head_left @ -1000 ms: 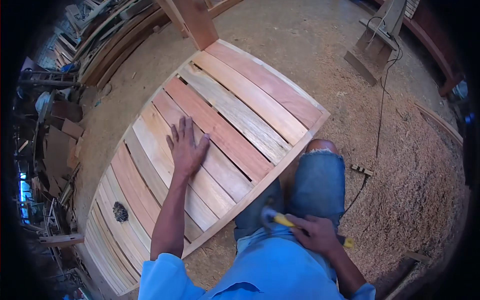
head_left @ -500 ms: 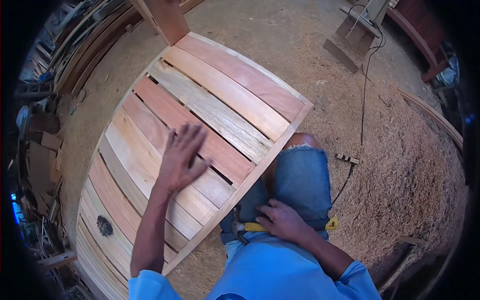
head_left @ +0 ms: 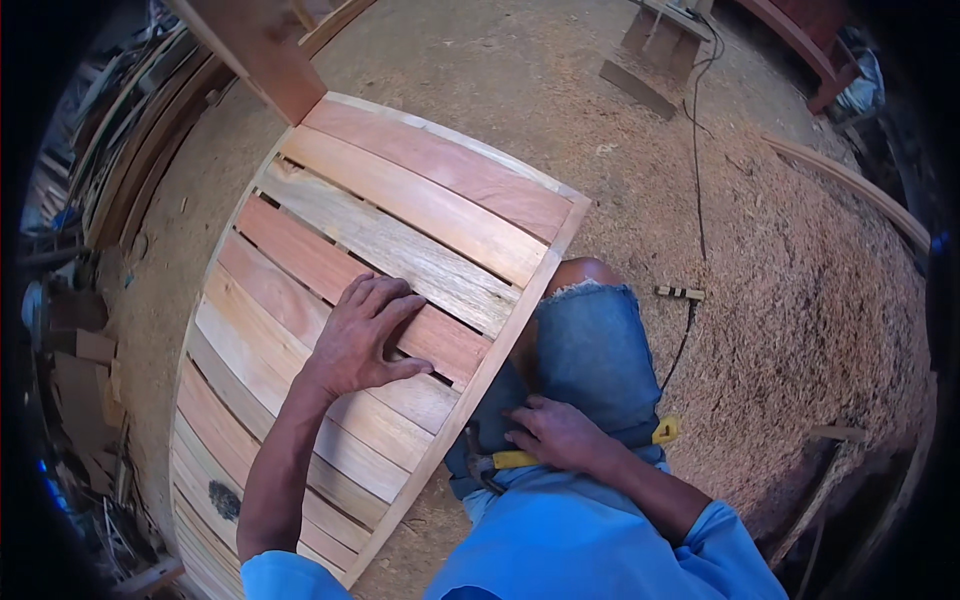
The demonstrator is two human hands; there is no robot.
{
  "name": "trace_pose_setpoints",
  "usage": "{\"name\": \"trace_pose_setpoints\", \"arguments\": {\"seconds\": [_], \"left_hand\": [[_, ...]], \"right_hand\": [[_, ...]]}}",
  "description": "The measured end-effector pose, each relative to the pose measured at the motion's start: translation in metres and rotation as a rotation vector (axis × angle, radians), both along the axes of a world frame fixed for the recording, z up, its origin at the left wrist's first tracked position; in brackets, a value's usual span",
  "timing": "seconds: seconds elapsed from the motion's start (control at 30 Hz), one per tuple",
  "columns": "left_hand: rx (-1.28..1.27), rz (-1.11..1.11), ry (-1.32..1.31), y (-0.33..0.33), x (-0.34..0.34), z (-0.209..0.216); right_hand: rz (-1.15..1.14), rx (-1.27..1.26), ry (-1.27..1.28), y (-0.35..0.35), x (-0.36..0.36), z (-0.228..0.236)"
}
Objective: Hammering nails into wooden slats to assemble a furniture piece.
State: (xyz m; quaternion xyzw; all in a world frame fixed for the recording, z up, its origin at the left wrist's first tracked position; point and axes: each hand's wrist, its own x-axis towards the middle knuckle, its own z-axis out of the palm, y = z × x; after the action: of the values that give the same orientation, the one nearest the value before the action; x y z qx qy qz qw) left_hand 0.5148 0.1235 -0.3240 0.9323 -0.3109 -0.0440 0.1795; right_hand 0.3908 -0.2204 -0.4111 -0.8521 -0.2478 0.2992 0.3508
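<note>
My left hand (head_left: 355, 340) lies on a wooden panel of parallel slats, its fingers bent and its thumb spread well apart. It spans a reddish slat (head_left: 452, 338), with fingertips near the gap on one side and the thumb near the gap on the other. Whether the fingertips press on the slat's edges is not visible. In my lap, my right hand (head_left: 562, 430) rests palm down, loosely spread, over a hammer (head_left: 514, 460) with a yellow handle. The hammer's dark head points left, and part of the handle is hidden beneath the hand.
A thick wooden post (head_left: 262, 60) rises at the panel's far corner. A dark tangled clump (head_left: 225, 500) sits on the near-left slats. Wood shavings (head_left: 790, 350) heap up at right, beside a cable with a plug block (head_left: 680, 292). Stacked boards (head_left: 150, 150) line the left.
My left hand has gone from stretched-out fingers to bent ones on the reddish slat. My right hand still rests over the hammer. The view has shifted slightly.
</note>
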Motion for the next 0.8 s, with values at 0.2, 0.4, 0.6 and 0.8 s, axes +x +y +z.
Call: {"name": "trace_pose_setpoints", "arguments": {"seconds": [0.2, 0.4, 0.6, 0.8], "left_hand": [[-0.009, 0.018, 0.029, -0.003, 0.004, -0.005], [-0.05, 0.095, 0.086, 0.004, -0.005, -0.014], [-0.013, 0.187, 0.087, 0.004, -0.012, -0.016], [-0.046, 0.195, 0.129, 0.006, -0.012, -0.014]], "right_hand": [[-0.036, 0.036, 0.027, 0.0, -0.004, -0.006], [-0.278, 0.238, -0.185, 0.016, 0.01, 0.029], [-0.476, 0.333, -0.334, 0.047, 0.042, 0.036], [-0.489, 0.173, -0.525, 0.064, 0.052, 0.035]]}}
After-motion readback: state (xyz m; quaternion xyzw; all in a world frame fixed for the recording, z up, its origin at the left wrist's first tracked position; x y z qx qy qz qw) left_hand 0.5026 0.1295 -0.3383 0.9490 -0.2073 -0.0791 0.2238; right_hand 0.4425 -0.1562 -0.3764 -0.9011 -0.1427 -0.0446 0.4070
